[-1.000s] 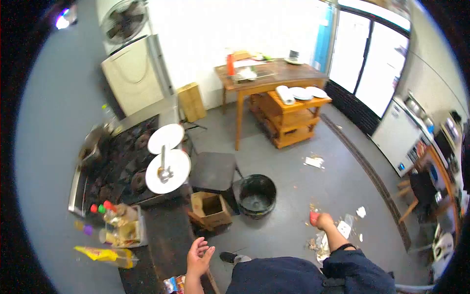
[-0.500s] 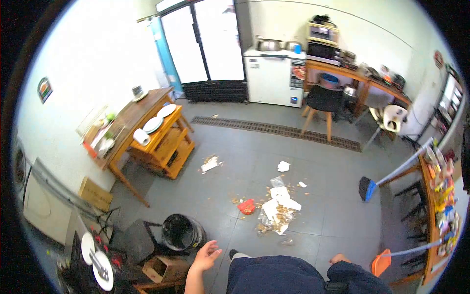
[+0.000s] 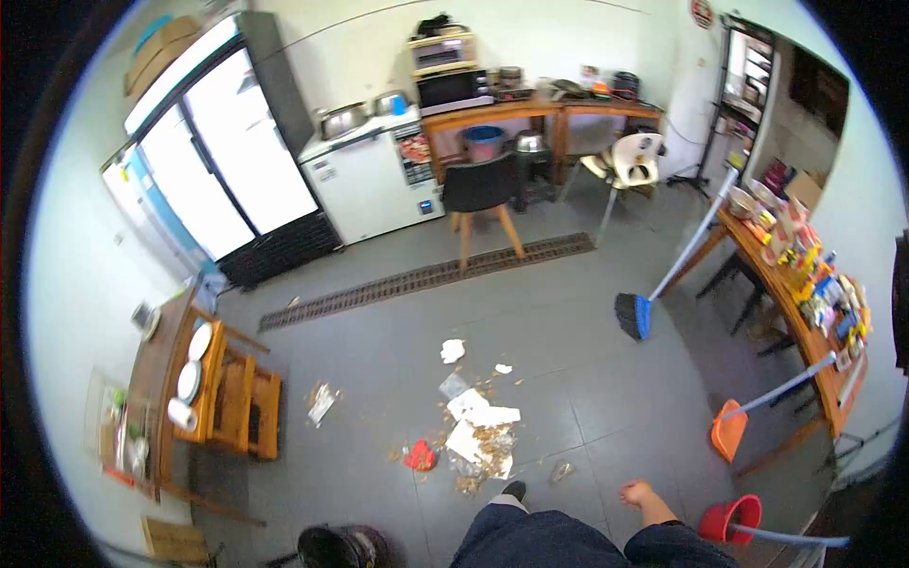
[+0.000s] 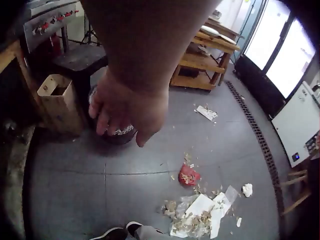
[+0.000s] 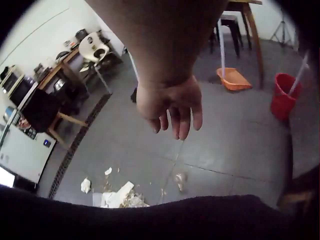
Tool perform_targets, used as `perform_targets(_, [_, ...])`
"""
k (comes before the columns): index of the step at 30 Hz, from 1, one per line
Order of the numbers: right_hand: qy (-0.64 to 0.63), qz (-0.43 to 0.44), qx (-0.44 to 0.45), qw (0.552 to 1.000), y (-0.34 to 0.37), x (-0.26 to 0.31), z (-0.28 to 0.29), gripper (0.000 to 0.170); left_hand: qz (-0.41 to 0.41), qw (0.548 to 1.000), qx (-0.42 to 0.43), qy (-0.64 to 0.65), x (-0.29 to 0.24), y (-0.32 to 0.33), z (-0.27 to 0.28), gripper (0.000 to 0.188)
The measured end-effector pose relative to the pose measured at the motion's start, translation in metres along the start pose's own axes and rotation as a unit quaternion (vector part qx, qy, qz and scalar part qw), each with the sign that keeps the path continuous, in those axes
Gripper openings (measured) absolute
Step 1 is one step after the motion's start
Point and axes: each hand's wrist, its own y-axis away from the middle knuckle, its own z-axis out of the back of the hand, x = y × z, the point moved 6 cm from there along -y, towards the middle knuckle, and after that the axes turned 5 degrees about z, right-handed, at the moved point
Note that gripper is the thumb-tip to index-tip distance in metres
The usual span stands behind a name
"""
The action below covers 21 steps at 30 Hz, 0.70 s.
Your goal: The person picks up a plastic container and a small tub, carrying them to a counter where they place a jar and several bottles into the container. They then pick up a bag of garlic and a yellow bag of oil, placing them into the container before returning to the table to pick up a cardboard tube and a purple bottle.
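Observation:
My right hand (image 3: 639, 492) hangs above the grey floor, nothing in it. In the right wrist view its fingers (image 5: 184, 122) point loosely down. My left hand (image 4: 131, 107) is outside the head view; the left wrist view has it with relaxed fingers, overlapping the black bin (image 4: 120, 136) behind it. On the floor lies a heap of white paper (image 3: 490, 415), clear plastic and brown scraps. Left of this heap is a crumpled red thing (image 3: 420, 456) with scraps on it. A white crumpled wad (image 3: 453, 351) lies beyond the heap.
A blue broom (image 3: 634, 315) and an orange dustpan (image 3: 728, 431) lean by the cluttered table (image 3: 800, 327) at right. A red bucket (image 3: 731, 519) stands nearer. More litter (image 3: 323, 404) lies left, near a wooden trolley (image 3: 222, 393). A black chair (image 3: 480, 186) stands ahead.
The head view has swung to the right, bringing in the broom, dustpan and bucket. My right hand, which overlapped the red thing earlier, is now away from it. The left hand has left the head view.

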Motion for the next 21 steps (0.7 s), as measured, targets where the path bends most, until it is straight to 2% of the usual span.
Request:
perform_targets(1, [-0.065,-0.003,-0.019,0.998,0.015,0.006,0.008,0.014,-0.013,0.998,0.004,-0.054,-0.013,-0.008,0.006,0.028])
perform_targets(4, [-0.193,-0.094,-0.066,0.974,0.063,0.011,0.038,0.013,-0.088,0.971,0.001,-0.224,-0.066,-0.036,0.023,0.029])
perform_targets(5, [-0.185,-0.092,-0.072,0.976,0.063,0.0,0.043,0.013,-0.126,0.95,-0.005,-0.285,-0.09,-0.045,0.03,0.029])
perform_targets(7, [-0.17,-0.09,-0.086,0.978,0.064,-0.035,0.051,0.013,-0.233,0.878,-0.036,-0.415,-0.153,-0.056,0.043,0.03])
perform_targets(9, [-0.248,-0.144,-0.139,0.948,0.078,-0.064,0.055,0.014,-0.336,0.776,-0.104,-0.524,-0.234,-0.055,0.049,0.031])
perform_targets(10, [-0.288,-0.17,-0.164,0.928,0.084,-0.077,0.055,0.015,-0.315,0.881,-0.071,-0.346,-0.286,-0.02,0.067,0.033])
perform_targets(11, [-0.341,-0.173,-0.163,0.91,0.084,-0.099,0.049,0.016,-0.35,0.901,-0.089,-0.24,-0.325,-0.021,0.07,0.037])
perform_targets(13, [-0.444,-0.173,-0.161,0.864,0.083,-0.14,0.037,0.019,-0.391,0.908,-0.115,-0.094,-0.398,0.005,0.074,0.041])
perform_targets(15, [-0.412,-0.197,-0.169,0.873,0.092,-0.165,0.035,0.02,-0.408,0.903,-0.132,-0.024,-0.466,0.069,0.064,0.037])
perform_targets(19, [-0.378,-0.224,-0.174,0.881,0.094,-0.233,0.039,0.018,-0.411,0.9,-0.092,-0.11,-0.565,0.098,-0.011,0.045])
perform_targets(21, [-0.297,-0.188,-0.153,0.924,0.084,-0.28,0.05,0.016,-0.394,0.897,-0.1,-0.172,-0.59,0.105,-0.058,0.043])
